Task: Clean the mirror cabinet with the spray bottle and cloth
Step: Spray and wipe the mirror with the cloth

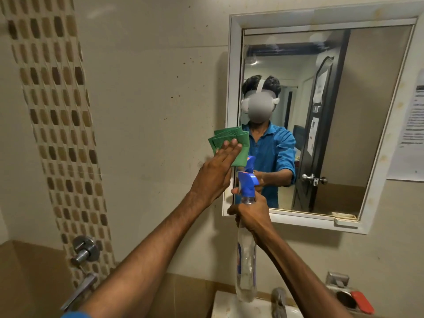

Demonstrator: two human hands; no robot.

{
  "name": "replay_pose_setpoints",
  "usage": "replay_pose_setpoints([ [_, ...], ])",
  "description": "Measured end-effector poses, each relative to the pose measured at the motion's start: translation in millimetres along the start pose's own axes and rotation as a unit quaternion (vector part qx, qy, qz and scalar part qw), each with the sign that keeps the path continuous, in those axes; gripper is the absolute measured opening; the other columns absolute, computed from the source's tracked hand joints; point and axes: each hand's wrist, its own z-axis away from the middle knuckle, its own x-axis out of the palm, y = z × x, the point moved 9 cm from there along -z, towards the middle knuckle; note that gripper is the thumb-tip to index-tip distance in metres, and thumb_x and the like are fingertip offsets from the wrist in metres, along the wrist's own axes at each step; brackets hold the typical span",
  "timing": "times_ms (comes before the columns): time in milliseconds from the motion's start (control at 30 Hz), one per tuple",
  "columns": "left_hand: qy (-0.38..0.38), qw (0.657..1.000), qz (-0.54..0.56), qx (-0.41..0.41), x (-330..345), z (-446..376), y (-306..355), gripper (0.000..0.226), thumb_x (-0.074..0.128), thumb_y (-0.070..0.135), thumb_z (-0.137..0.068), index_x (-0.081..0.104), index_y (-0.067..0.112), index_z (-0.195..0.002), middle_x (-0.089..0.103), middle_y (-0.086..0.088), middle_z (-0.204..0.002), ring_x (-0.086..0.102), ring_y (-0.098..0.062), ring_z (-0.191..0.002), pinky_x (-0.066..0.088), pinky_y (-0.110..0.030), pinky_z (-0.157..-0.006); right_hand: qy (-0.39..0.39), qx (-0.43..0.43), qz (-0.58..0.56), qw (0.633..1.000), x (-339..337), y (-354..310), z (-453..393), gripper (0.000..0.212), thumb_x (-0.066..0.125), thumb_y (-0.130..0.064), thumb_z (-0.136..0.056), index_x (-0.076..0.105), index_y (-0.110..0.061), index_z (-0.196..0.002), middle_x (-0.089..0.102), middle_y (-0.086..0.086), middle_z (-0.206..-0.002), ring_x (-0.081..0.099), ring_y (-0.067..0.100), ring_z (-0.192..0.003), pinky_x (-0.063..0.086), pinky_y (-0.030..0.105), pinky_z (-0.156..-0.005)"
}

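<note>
1. The right hand (pixel 249 214) has its grip closed round the neck of the spray bottle (pixel 246 249), fingers curled just below the blue trigger head (pixel 247 182)
2. The bottle is clear plastic with a blue label, held upright, its base hanging above the white basin (pixel 229 304); the nozzle sits close in front of the lower left corner of the mirror cabinet (pixel 234 111)
3. The left hand (pixel 215 171) is raised with fingers straight, its grip flat against a folded green cloth (pixel 231 143) and pressing it at the cabinet's left frame edge, where frame meets wall
4. The cloth shows several folded layers fanned out at the top, above the fingertips (pixel 234 142)
5. The cabinet has a white frame, and its glass reflects a person in a blue shirt, a dark door and a metal door knob
6. The wall (pixel 149 76) is beige tile with small brown specks, and a vertical strip of brown mosaic tiles (pixel 57 111) runs down its left part
7. Below that strip is a chrome valve with a lever (pixel 85 249); a chrome tap (pixel 278 299) stands at the basin, and a holder with a red object (pixel 362 302) sits at the lower right
8. A printed paper sheet (pixel 410 125) is stuck to the wall right of the cabinet
</note>
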Motion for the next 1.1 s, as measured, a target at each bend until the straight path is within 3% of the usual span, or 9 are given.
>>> replay_pose_setpoints([
  [200, -0.016, 1.000, 0.023, -0.008, 13, 18, 0, 0.066, 0.043, -0.001, -0.091, 0.019, 0.018, -0.150, 0.013, 0.003, -0.158, 0.008, -0.011, -0.145, 0.023, -0.034, -0.117, -0.018, 0.012, 0.011, 1.000, 8, 23, 10, 0.035, 0.085, -0.011, -0.066, 0.060, -0.021, -0.088, 0.063, 0.004, -0.063, 0.057, 0.011, -0.045, 0.051, 0.024, -0.046],
  [333, -0.016, 0.999, 0.031, -0.020, 23, 28, -1, 0.066, 0.044, 0.001, -0.093, 0.017, 0.020, -0.150, 0.011, 0.004, -0.158, 0.007, -0.009, -0.145, 0.025, -0.033, -0.117, -0.030, 0.033, 0.041, 0.998, 12, 44, 12, 0.029, 0.082, -0.006, -0.068, 0.057, -0.011, -0.082, 0.059, 0.006, -0.063, 0.055, 0.011, -0.047, 0.054, 0.025, -0.048],
  [500, -0.019, 0.999, 0.040, -0.019, 31, 38, -3, 0.067, 0.043, 0.001, -0.091, 0.019, 0.021, -0.150, 0.013, 0.006, -0.157, 0.007, -0.008, -0.145, 0.029, -0.030, -0.115, -0.023, 0.039, 0.062, 0.997, 12, 62, 17, 0.034, 0.083, -0.009, -0.069, 0.058, -0.019, -0.089, 0.066, 0.010, -0.068, 0.060, 0.015, -0.050, 0.054, 0.025, -0.050],
  [633, -0.023, 0.999, 0.036, -0.026, 44, 52, -7, 0.068, 0.042, 0.000, -0.091, 0.018, 0.024, -0.150, 0.009, 0.011, -0.156, 0.005, -0.005, -0.144, 0.025, -0.025, -0.114, -0.010, 0.059, 0.073, 0.996, 10, 78, 23, 0.028, 0.082, -0.007, -0.067, 0.061, -0.014, -0.084, 0.066, 0.009, -0.066, 0.061, 0.017, -0.051, 0.059, 0.034, -0.056],
  [867, -0.025, 0.998, 0.041, -0.040, 69, 79, -11, 0.067, 0.041, -0.003, -0.091, 0.019, 0.023, -0.150, 0.009, 0.014, -0.155, 0.002, -0.002, -0.144, 0.007, -0.015, -0.115, -0.005, 0.065, 0.053, 0.996, 7, 94, 30, 0.032, 0.079, -0.003, -0.071, 0.061, -0.021, -0.091, 0.067, 0.009, -0.067, 0.060, 0.010, -0.047, 0.051, 0.022, -0.049],
  [1000, -0.032, 0.997, 0.044, -0.049, 80, 91, -13, 0.066, 0.041, -0.001, -0.092, 0.019, 0.024, -0.149, 0.009, 0.015, -0.154, 0.004, -0.003, -0.144, 0.005, -0.013, -0.114, 0.001, 0.086, 0.068, 0.994, 8, 106, 34, 0.025, 0.077, -0.001, -0.068, 0.060, -0.015, -0.081, 0.064, 0.009, -0.065, 0.062, 0.018, -0.053, 0.058, 0.034, -0.056],
  [1100, -0.028, 0.996, 0.057, -0.064, 88, 101, -13, 0.064, 0.040, 0.001, -0.094, 0.020, 0.024, -0.149, 0.012, 0.014, -0.155, 0.005, -0.001, -0.144, 0.012, -0.017, -0.116, 0.038, 0.091, 0.074, 0.992, 1, 113, 38, 0.027, 0.078, -0.001, -0.066, 0.061, -0.018, -0.078, 0.068, 0.011, -0.070, 0.067, 0.028, -0.062, 0.060, 0.041, -0.064],
])
